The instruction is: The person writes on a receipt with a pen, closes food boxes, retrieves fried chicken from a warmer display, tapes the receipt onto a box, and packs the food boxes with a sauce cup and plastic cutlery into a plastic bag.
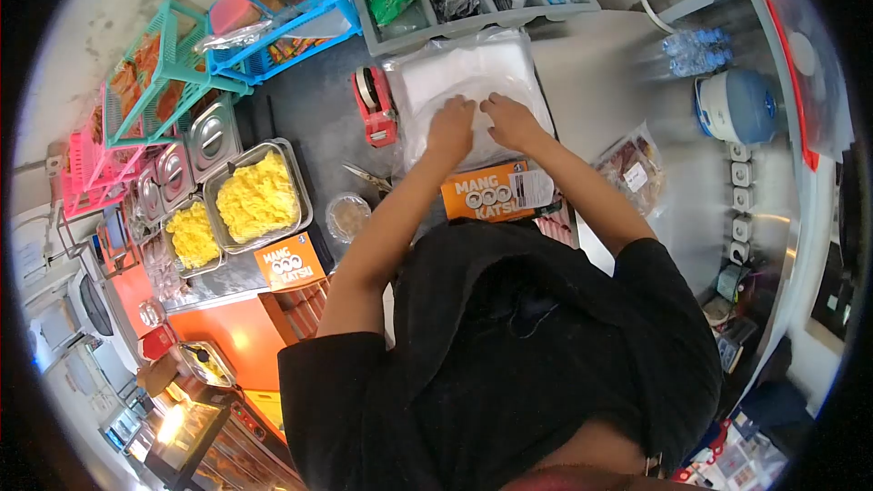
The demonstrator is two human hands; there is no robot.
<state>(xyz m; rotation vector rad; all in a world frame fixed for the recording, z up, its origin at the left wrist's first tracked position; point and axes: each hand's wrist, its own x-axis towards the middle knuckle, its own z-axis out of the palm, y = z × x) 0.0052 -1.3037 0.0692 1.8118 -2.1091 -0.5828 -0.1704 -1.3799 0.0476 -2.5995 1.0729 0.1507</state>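
A stack of thin, whitish translucent plastic bags (pixel 468 66) lies on the counter in front of me. My left hand (pixel 451 129) is over the stack, its fingers bent and closed on the top plastic bag. Close beside it, my right hand (pixel 512 122) pinches the same plastic, fingertips facing the left ones. The bag's edge between the fingers is hard to make out. Left of the stack stands a red tape dispenser (pixel 380 118). Scissors (pixel 366 175) lie lower left, near a small round clear container (pixel 347 216). An orange printed box (pixel 482 191) sits just below my wrists.
Steel trays of yellow food (pixel 257 197) stand at left, with lidded pans (pixel 215 138) and a teal basket (pixel 155 82) behind. A grey divided bin (pixel 491 18) borders the back. At right are a bagged item (pixel 632 173) and a large water bottle (pixel 738 107).
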